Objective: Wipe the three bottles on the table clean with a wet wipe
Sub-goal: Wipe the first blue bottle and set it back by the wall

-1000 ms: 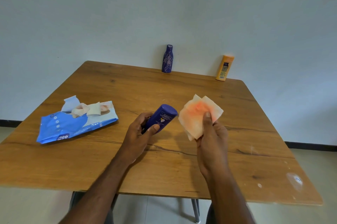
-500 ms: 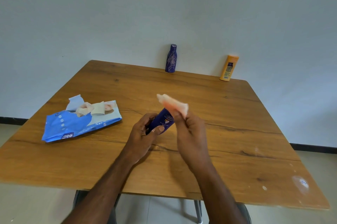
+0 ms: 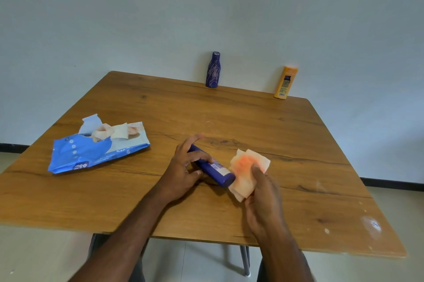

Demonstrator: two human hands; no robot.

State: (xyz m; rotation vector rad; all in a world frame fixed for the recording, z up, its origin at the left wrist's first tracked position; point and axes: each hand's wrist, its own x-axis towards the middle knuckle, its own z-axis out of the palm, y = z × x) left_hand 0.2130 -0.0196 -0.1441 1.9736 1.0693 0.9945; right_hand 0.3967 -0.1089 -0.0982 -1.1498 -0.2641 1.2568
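My left hand [image 3: 183, 167] grips a dark blue bottle [image 3: 214, 170] that lies tilted just above the wooden table [image 3: 286, 144], its round base pointing toward my right hand. My right hand [image 3: 263, 192] is shut on a crumpled wet wipe [image 3: 246, 167] with an orange stain, and the wipe touches the bottle's base end. A purple patterned bottle [image 3: 213, 70] stands upright at the table's far edge. An orange bottle [image 3: 285, 82] stands upright at the far right corner.
A blue wet-wipe pack [image 3: 91, 152] lies open on the left of the table, with wipes sticking out of its top. A grey wall runs behind the far edge. White specks mark the table's near right corner [image 3: 371, 224].
The blue bottle has turned from pointing up and right to lying with its base toward my right hand. My right hand has swung the wipe off the bottle's top to its base end.
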